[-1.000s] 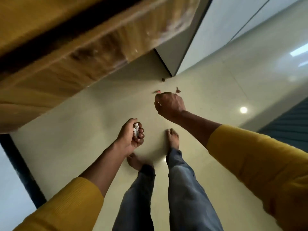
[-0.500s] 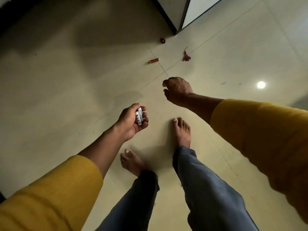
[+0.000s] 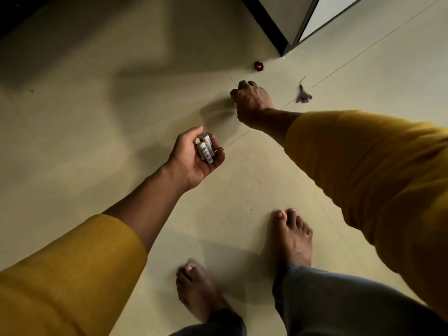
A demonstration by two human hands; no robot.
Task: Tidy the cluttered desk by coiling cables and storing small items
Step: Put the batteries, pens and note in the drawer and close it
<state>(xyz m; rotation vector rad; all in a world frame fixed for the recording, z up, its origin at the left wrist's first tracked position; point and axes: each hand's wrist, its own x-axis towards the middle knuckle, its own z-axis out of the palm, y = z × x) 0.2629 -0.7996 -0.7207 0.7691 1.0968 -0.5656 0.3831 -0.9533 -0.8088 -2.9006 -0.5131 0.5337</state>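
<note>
Batteries (image 3: 205,149) are lying bunched in the cupped left hand (image 3: 194,161), fingers curling round them, centre of scene. Right hand (image 3: 251,100) is reaching down to the far floor (image 3: 97,117), fingers curled (contents hidden; cannot tell). Dark red item (image 3: 259,65) and purple scrap (image 3: 303,96) are lying farther off, apparently uncollected.

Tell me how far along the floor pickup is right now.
Collected: several white batteries lie gripped in the left hand. In hand: the right hand reaches down to the floor, fingers curled; whatever it grasps is hidden. Left: a small dark red item and a purplish scrap lie on the floor.
</note>
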